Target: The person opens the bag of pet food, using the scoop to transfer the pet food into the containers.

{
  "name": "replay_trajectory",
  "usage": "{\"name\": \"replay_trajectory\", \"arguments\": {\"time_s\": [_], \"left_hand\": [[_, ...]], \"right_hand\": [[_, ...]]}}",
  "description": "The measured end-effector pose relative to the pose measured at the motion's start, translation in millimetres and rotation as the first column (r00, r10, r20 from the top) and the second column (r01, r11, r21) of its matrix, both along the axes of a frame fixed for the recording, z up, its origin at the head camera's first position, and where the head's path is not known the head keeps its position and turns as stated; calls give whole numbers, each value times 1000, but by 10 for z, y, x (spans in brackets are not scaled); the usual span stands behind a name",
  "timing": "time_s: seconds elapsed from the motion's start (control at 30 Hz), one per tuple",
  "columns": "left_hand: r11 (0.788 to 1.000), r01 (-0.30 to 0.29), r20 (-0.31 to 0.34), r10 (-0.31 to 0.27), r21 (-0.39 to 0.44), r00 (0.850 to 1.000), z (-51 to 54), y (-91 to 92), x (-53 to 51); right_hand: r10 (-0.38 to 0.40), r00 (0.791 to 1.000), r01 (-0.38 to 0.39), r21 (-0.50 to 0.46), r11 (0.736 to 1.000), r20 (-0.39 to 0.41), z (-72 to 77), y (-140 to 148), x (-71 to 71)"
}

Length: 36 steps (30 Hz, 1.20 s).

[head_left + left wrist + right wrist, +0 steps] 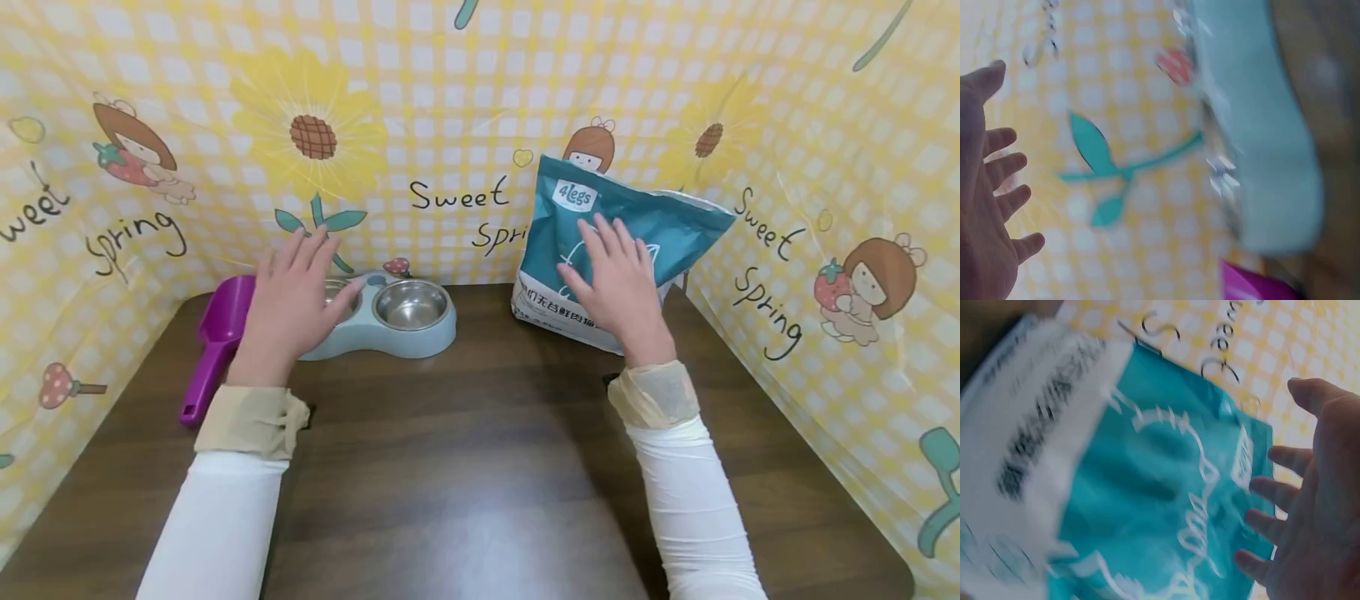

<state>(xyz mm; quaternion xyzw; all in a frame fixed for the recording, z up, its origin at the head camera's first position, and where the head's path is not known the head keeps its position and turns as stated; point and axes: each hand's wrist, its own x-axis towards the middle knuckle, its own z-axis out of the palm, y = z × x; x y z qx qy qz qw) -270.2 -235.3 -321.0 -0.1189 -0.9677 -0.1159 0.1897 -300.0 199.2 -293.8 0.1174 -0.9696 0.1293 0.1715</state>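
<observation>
My left hand [288, 296] is held up with spread fingers above the left part of a light blue double pet bowl [420, 343], covering some of its left steel dish. Nothing is in that hand. In the left wrist view the bowl stand [1266, 144] lies well apart from the fingers [1013, 203]. My right hand [618, 287], fingers spread too, is in front of a teal and white pet food bag [555, 242] that stands upright, leaning a little. The right wrist view has the bag [1141, 469] beside the empty hand [1310, 506]; whether they touch I cannot tell.
A purple scoop [217, 333] lies left of the bowl, partly behind the left hand. Brown wooden tabletop [450, 467] stretches toward me. Yellow checked cloth [450, 108] with flowers and lettering walls off the back and both sides.
</observation>
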Motion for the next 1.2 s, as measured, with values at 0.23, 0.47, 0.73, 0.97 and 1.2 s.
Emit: {"name": "replay_trajectory", "arguments": {"time_s": [0.23,0.47,0.73,0.97,1.2], "left_hand": [[986,166,-47,-167,-23,985,495,741,-366],[943,331,5,-331,-40,944,775,1599,-688],[905,360,14,-367,-227,930,1047,2340,-979],[893,381,43,-383,-240,923,1152,2731,-1060],[878,429,93,-419,-213,903,1178,2963,-1105]], "right_hand": [[30,992,-24,48,999,-124,470,338,-102],[-21,999,25,121,992,-33,882,718,-317],[-37,987,-5,261,965,157,1156,1068,-438],[94,994,-105,276,955,55,1041,1123,-534],[132,991,-125,283,951,-5,1044,1110,-538]]}}
